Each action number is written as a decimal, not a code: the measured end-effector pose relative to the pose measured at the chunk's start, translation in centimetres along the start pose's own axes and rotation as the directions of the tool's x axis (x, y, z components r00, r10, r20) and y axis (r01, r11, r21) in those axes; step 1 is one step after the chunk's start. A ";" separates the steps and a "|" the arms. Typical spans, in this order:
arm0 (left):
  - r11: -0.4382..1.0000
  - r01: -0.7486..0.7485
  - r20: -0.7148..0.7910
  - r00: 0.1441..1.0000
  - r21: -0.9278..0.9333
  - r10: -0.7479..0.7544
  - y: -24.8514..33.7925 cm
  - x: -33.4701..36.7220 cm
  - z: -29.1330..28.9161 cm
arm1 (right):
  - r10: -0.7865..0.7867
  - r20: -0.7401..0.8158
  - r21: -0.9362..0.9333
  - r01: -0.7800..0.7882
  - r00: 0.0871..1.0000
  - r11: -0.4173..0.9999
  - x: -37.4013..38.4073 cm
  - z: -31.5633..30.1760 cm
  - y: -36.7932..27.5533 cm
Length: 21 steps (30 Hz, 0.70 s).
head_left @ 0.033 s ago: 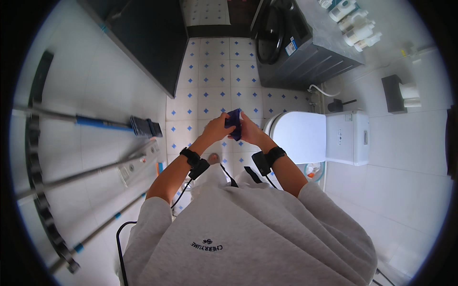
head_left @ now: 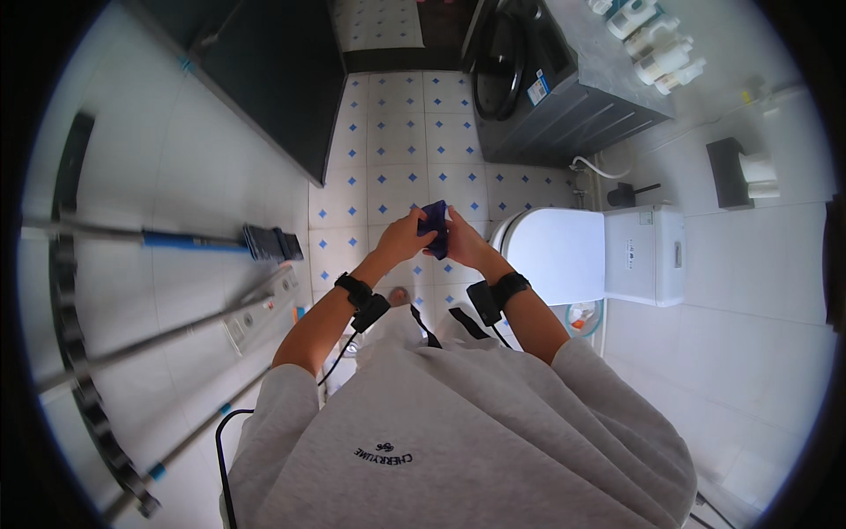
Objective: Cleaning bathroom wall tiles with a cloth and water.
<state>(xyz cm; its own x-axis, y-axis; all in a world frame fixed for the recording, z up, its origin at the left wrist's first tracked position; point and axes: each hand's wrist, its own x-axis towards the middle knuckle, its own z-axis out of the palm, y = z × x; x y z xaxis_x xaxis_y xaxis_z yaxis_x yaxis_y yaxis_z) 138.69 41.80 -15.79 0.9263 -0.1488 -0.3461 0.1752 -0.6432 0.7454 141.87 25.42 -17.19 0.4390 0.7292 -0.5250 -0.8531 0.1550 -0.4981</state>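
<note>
In front of my body I hold a small dark purple thing (head_left: 437,215) with both hands; it looks thin and soft, like folded plastic or cloth, but its kind cannot be made out. My left hand (head_left: 402,238) grips it from the left, thumb across its face. On the other side my right hand (head_left: 463,244) closes on its right edge, with the fingers partly hidden behind it. Both hands are above the tiled floor (head_left: 397,183), left of the white toilet lid (head_left: 557,257). Black devices with cables are strapped to both wrists.
A dark washing machine (head_left: 564,115) stands at the far right, with white bottles (head_left: 661,60) on top. A dark door (head_left: 273,79) is at the far left. Mop handles (head_left: 194,241) line the left wall. Beside the toilet sits a small waste bin (head_left: 583,328).
The whole view has shifted slightly, with the things along the left wall displaced most. Both hands keep nearly the same grip on the dark purple thing.
</note>
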 end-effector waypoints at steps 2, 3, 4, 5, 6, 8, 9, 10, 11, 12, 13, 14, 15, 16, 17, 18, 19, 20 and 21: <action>0.998 -0.060 -0.041 0.997 0.029 0.062 -0.6 3.1 -1.8 | -0.038 -0.032 0.046 0.040 0.999 0.998 2.1 0.0 -2.1; 0.996 -0.085 -0.029 0.996 0.041 0.086 -0.3 4.8 -2.4 | -0.064 -0.066 0.080 0.069 0.996 0.994 2.7 -0.4 -3.3; 0.993 -0.110 -0.017 0.994 0.052 0.111 0.1 6.6 -2.8 | -0.068 -0.092 0.106 0.077 0.993 0.991 3.4 -1.1 -4.6; 0.991 -0.118 0.000 0.993 0.059 0.118 1.0 8.5 -3.3 | -0.079 -0.100 0.120 0.091 0.992 0.989 3.6 -2.1 -6.2; 0.990 -0.125 0.048 0.991 0.070 0.122 2.0 10.4 -4.0 | -0.082 -0.117 0.107 0.095 0.990 0.990 3.9 -2.9 -7.8; 0.978 -0.196 0.058 0.980 0.076 0.191 3.2 14.4 -4.9 | -0.103 -0.137 0.074 0.114 0.985 0.991 4.5 -4.4 -10.9; 0.977 -0.195 0.063 0.980 0.080 0.191 3.5 16.6 -5.5 | -0.105 -0.137 0.080 0.116 0.985 0.990 5.1 -5.0 -12.5; 0.987 -0.157 0.107 0.982 0.037 0.153 3.8 19.0 -6.2 | -0.118 -0.143 0.050 0.127 0.983 0.991 6.0 -5.5 -14.4; 0.992 -0.128 0.147 0.981 -0.003 0.127 4.5 21.9 -7.3 | -0.143 -0.148 0.013 0.147 0.979 0.989 7.1 -6.3 -16.9; 0.991 -0.136 0.143 0.981 0.002 0.134 4.4 24.2 -8.0 | -0.133 -0.144 0.040 0.141 0.980 0.989 8.1 -6.7 -18.7; 0.989 -0.147 0.103 0.984 -0.009 0.147 3.9 26.1 -8.6 | -0.140 -0.140 0.035 0.147 0.980 0.989 9.5 -7.0 -20.4; 0.987 -0.161 0.067 0.985 -0.018 0.162 3.7 28.1 -10.0 | -0.114 -0.148 0.053 0.123 0.982 0.991 11.2 -6.8 -22.2; 0.986 -0.167 0.064 0.984 -0.014 0.167 3.6 30.5 -11.5 | -0.085 -0.155 0.071 0.097 0.984 0.993 12.9 -6.7 -24.4; 0.993 -0.115 0.033 0.993 -0.040 0.117 3.4 33.0 -13.1 | -0.088 -0.091 0.031 0.092 0.992 0.995 14.7 -6.9 -27.4; 0.996 -0.054 0.006 0.999 -0.072 0.054 2.9 34.6 -14.6 | -0.082 -0.089 0.032 0.085 0.993 0.996 16.5 -6.7 -29.6; 0.981 -0.035 -0.034 0.999 -0.188 0.030 2.0 36.5 -16.2 | -0.084 -0.028 -0.032 0.083 0.996 0.996 18.5 -6.6 -32.0; 0.981 -0.031 -0.041 0.999 -0.193 0.024 0.9 38.7 -18.2 | -0.080 0.033 -0.095 0.082 0.996 0.992 20.6 -6.4 -34.4; 0.964 -0.087 -0.139 0.989 -0.251 0.053 -0.2 40.4 -19.9 | -0.084 0.028 -0.090 0.086 0.996 0.992 22.4 -5.6 -36.5; 0.942 -0.151 -0.234 0.969 -0.301 0.081 -0.6 42.0 -21.7 | -0.057 0.045 -0.104 0.061 0.997 0.993 24.5 -5.6 -38.8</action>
<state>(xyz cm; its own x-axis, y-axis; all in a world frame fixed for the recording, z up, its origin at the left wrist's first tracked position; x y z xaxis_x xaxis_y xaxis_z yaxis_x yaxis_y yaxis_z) 184.77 52.20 -18.40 0.9897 -0.0209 -0.1419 0.1252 -0.3570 0.9257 187.36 33.58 -14.58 0.4738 0.7482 -0.4645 -0.7906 0.1289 -0.5987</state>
